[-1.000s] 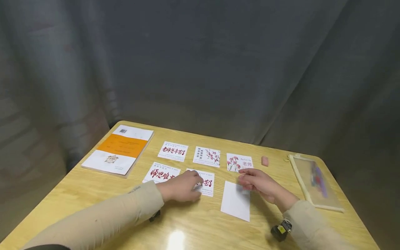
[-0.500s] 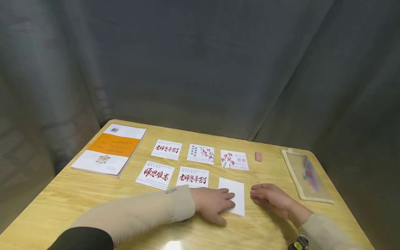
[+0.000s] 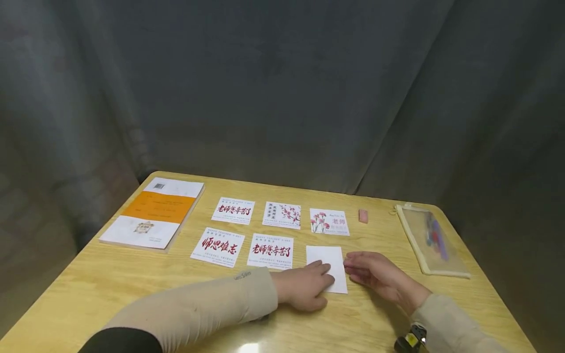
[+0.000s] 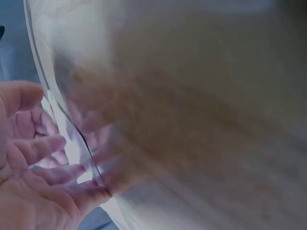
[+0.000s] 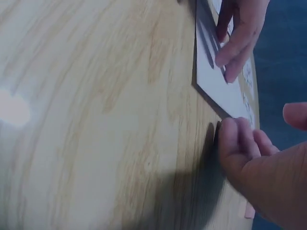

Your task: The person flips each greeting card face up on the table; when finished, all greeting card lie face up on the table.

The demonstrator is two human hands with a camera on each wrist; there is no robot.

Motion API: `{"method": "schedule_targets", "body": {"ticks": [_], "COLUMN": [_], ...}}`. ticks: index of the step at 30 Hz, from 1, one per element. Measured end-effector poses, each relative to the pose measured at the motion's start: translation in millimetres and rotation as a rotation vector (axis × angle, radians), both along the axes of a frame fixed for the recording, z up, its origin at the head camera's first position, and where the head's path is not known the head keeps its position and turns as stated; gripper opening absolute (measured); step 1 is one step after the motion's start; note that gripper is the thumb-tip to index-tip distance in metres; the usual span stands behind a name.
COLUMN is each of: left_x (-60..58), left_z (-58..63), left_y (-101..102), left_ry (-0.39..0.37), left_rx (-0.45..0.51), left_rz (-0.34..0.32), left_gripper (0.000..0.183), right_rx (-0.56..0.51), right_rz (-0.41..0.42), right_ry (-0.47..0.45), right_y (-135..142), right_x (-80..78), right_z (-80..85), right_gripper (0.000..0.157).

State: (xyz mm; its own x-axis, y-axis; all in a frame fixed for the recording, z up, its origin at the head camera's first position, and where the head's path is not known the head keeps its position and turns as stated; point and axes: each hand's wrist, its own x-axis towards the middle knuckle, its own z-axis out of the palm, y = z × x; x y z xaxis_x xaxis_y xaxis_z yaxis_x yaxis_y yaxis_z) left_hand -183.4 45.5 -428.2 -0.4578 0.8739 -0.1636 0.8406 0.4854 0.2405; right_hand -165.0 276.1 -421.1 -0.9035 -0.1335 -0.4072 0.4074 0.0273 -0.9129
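Observation:
A blank white card [image 3: 333, 255] lies on the wooden table at the right end of the nearer row of cards. My left hand [image 3: 304, 287] rests on its left part with the fingers spread and fairly straight. At the card's right edge, the fingertips of my right hand [image 3: 386, 277] touch or nearly touch it, the fingers lightly bent. The right wrist view shows the blank card [image 5: 216, 86] between both hands. Left of it lie two cards with red writing, one card [image 3: 270, 251] close by and another card [image 3: 218, 246] farther left.
Behind are a red-lettered card [image 3: 233, 211], a blossom card [image 3: 282, 215] and a pink-flower card [image 3: 329, 222]. A pink eraser [image 3: 363, 215] lies beside them. An orange-and-white book [image 3: 154, 211] is at the left, a clear zip pouch [image 3: 432, 240] with pens at the right.
My left hand has moved right, from the red-lettered card onto the blank card. My right hand went off the card, then came back to its right edge. The blank card has turned slightly.

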Motion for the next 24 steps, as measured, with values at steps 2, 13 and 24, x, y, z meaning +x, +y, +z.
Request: {"method": "schedule_targets", "body": {"ticks": [2,13,24], "left_x": [0.2,-7.6,-23.4], "left_z": [-3.1,-5.1,9.4], "left_y": [-0.4,-7.9,-20.9], "left_ry": [-0.006,-0.003,0.345], "left_rx": [0.039,0.155,0.253], "left_rz": [0.014,0.047,0.091], "left_gripper": [0.055,0.061,0.018], "right_rx": [-0.011,0.118,-0.112], "right_rz": [-0.024,-0.122,-0.085], "right_ry": [0.011,0.054,0.037], "right_y": [-2.1,-13.5,13.1], "right_x": [-1.5,-4.4,-9.9], "right_z": [-3.1,-8.6,6.6], "right_gripper": [0.041,0.026,0.010]}}
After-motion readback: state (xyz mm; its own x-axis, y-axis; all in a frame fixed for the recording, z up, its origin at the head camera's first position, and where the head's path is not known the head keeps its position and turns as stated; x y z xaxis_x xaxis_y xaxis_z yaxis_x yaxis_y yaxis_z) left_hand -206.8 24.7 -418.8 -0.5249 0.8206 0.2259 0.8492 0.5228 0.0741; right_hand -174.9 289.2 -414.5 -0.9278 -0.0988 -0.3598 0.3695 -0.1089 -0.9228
